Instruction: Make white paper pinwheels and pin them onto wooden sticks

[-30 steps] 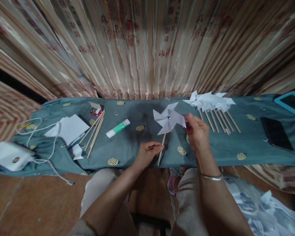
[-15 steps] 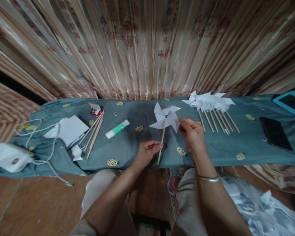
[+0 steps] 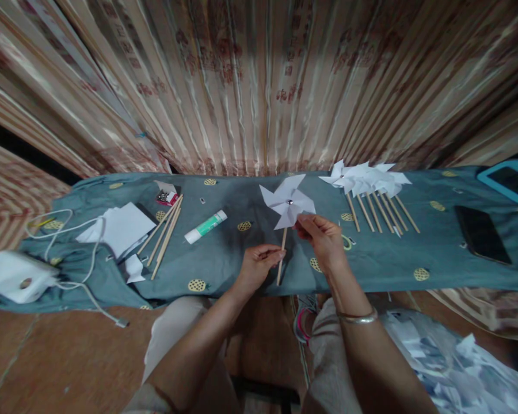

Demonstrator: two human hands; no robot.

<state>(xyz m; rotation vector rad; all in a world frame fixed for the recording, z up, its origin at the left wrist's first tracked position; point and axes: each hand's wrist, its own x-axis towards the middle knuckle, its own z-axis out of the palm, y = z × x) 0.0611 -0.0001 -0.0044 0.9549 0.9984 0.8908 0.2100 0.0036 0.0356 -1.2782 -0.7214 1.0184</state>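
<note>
A white paper pinwheel with a shiny pin at its centre stands over the middle of the cloth. My left hand is closed round its wooden stick, pinching it below the paper blades. At the lower right blades are the bent fingers of my right hand, pressed together at the paper edge; their tips are partly hidden. Further right, several finished pinwheels lie overlapped in a row, their sticks pointing towards me. A green and white glue stick rests left of my hands.
To the left lie loose wooden sticks, white paper sheets, a small red box of pins and a white device with a cable. A black phone and a blue-framed tablet sit right. A bag of paper pieces stands below.
The pinwheel's blades have turned about the pin. My right hand has moved left and slightly down along the blades, while my left hand keeps hold of the stick.
</note>
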